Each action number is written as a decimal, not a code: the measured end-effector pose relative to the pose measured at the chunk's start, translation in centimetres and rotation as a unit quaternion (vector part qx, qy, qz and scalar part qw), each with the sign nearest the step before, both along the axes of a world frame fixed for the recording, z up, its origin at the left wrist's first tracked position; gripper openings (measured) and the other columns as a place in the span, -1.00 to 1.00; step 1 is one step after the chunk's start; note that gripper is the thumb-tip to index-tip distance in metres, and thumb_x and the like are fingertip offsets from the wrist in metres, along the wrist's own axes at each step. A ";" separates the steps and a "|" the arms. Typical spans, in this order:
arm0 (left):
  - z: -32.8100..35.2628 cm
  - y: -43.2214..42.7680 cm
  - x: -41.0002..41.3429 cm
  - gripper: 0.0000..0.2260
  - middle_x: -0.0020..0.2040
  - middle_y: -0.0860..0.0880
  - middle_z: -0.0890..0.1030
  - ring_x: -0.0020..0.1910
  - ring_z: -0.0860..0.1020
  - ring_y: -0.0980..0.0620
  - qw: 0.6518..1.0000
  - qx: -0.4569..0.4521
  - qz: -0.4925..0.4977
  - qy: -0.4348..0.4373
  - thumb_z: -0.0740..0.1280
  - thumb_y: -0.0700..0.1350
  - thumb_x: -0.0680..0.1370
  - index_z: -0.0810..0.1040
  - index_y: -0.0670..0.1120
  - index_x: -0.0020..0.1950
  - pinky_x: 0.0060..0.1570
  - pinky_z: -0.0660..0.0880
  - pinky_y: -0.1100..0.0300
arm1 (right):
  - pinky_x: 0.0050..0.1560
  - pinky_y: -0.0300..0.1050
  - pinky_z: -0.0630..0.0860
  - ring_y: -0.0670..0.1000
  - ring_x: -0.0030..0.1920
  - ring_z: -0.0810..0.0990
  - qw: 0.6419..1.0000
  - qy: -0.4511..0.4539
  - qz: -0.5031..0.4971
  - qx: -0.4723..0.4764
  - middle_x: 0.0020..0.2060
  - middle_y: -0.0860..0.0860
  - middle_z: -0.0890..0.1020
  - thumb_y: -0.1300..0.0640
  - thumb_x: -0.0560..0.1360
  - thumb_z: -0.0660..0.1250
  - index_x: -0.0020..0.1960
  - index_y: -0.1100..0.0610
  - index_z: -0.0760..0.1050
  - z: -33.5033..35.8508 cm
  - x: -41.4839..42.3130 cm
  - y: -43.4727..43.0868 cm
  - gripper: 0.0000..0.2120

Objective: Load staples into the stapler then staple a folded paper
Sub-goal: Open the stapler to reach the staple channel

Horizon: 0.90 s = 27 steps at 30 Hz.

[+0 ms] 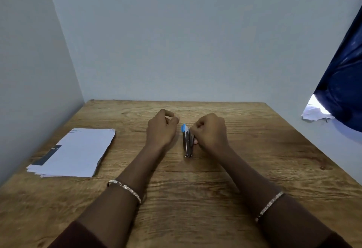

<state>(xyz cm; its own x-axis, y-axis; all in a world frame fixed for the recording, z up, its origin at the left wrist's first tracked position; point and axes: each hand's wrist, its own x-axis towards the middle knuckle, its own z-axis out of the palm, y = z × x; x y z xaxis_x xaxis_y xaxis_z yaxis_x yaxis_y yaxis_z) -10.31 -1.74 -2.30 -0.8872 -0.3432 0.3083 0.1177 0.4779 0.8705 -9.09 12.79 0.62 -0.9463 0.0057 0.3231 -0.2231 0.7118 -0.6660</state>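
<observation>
Brown wood-grain tabletop (215,198), pushed into a corner. Plain pale blue-grey back wall (176,42) meets matching left wall (29,71). Dark navy cloth (344,83) hangs at right edge; bright white crumpled patch (315,111) beneath it, nature unclear. Light soft, even.
</observation>
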 end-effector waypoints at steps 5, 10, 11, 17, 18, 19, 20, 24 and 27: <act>0.4 -0.1 -0.3 -0.70 -0.28 -0.04 0.70 -0.36 0.63 0.05 0.972 0.133 -0.173 -0.081 0.42 0.18 0.43 0.67 -0.05 -0.16 -0.30 0.48 0.18 | -0.11 0.14 0.64 0.13 -0.28 0.71 0.992 0.085 -0.021 -0.090 -0.37 0.11 0.71 0.19 0.44 0.39 -0.25 0.25 0.66 -0.5 -0.7 0.3 -0.85; -0.1 0.1 -0.1 -0.73 -0.16 -0.37 0.65 -0.23 0.55 -0.09 0.969 0.076 -0.220 -0.076 0.43 0.03 0.51 0.66 -0.19 -0.06 -0.13 0.44 -0.02 | -0.22 0.04 0.71 -0.02 -0.39 0.73 0.972 0.076 0.010 -0.222 -0.35 0.07 0.71 0.21 0.48 0.42 -0.17 0.21 0.66 -0.8 -1.2 0.5 -0.91; -0.1 0.1 -0.1 -0.75 -0.11 -0.42 0.64 -0.21 0.54 -0.10 0.968 0.089 -0.223 -0.071 0.42 -0.01 0.55 0.66 -0.21 -0.02 -0.10 0.47 -0.08 | -0.21 0.03 0.72 -0.03 -0.36 0.73 0.968 0.070 0.024 -0.240 -0.32 0.06 0.72 0.19 0.48 0.43 -0.12 0.20 0.67 -0.9 -1.3 0.6 -0.92; 0.3 -0.2 0.2 -0.80 -0.09 -0.40 0.67 -0.12 0.64 -0.19 0.952 0.149 -0.263 -0.038 0.35 -0.17 0.62 0.61 -0.30 0.12 0.01 0.55 -0.13 | -0.17 -0.06 0.68 0.01 -0.23 0.72 0.958 0.007 0.135 -0.251 -0.13 0.04 0.72 0.00 0.49 0.46 0.11 0.02 0.64 -1.9 -1.9 0.4 -0.78; 0.3 -0.2 0.3 -0.81 -0.11 -0.40 0.67 -0.12 0.64 -0.19 0.951 0.149 -0.269 -0.035 0.34 -0.19 0.62 0.61 -0.29 0.13 -0.01 0.54 -0.08 | -0.20 -0.04 0.67 0.04 -0.23 0.72 0.955 0.006 0.149 -0.258 -0.15 0.06 0.72 0.02 0.49 0.46 0.09 0.04 0.64 -2.0 -1.9 0.3 -0.80; 0.3 -0.2 0.3 -0.82 -0.10 -0.43 0.66 -0.11 0.64 -0.22 0.950 0.149 -0.273 -0.032 0.34 -0.21 0.62 0.61 -0.30 0.13 0.00 0.53 -0.08 | -0.21 0.00 0.67 0.07 -0.24 0.72 0.949 0.003 0.157 -0.275 -0.18 0.08 0.72 0.05 0.50 0.45 0.05 0.07 0.64 -2.1 -2.0 0.3 -0.83; 0.3 -0.2 0.3 -0.82 -0.10 -0.46 0.64 -0.09 0.63 -0.27 0.948 0.155 -0.276 -0.030 0.34 -0.23 0.61 0.59 -0.33 0.12 0.04 0.52 -0.14 | -0.21 0.03 0.67 0.09 -0.23 0.71 0.941 -0.003 0.162 -0.297 -0.20 0.12 0.73 0.08 0.50 0.45 0.02 0.11 0.64 -2.1 -2.1 0.4 -0.86; 0.3 -0.3 0.4 -0.83 -0.13 -0.39 0.67 -0.10 0.62 -0.24 0.948 0.153 -0.279 -0.021 0.40 -0.24 0.58 0.56 -0.37 0.02 0.06 0.51 -0.24 | -0.11 0.07 0.66 0.13 -0.19 0.71 0.920 -0.026 0.183 -0.344 -0.18 0.23 0.72 0.17 0.51 0.45 -0.02 0.24 0.65 -1.9 -2.3 1.1 -0.87; 0.4 -0.3 0.5 -0.79 -0.06 -0.39 0.69 -0.08 0.66 -0.20 0.947 0.155 -0.280 -0.014 0.41 -0.21 0.57 0.57 -0.35 0.09 0.11 0.54 -0.24 | -0.06 0.14 0.67 0.19 -0.16 0.71 0.929 -0.009 0.176 -0.325 -0.16 0.23 0.72 0.21 0.51 0.45 -0.03 0.27 0.64 -1.7 -2.3 1.2 -0.89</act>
<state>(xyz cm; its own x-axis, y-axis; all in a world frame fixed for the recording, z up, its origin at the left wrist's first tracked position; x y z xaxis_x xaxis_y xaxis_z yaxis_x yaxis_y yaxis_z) -9.79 -1.99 -1.90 -0.9632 0.1142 0.2435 0.2522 0.0687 0.9652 -11.38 13.99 -1.13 -0.9321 -0.1165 0.3429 -0.3498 0.0436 -0.9358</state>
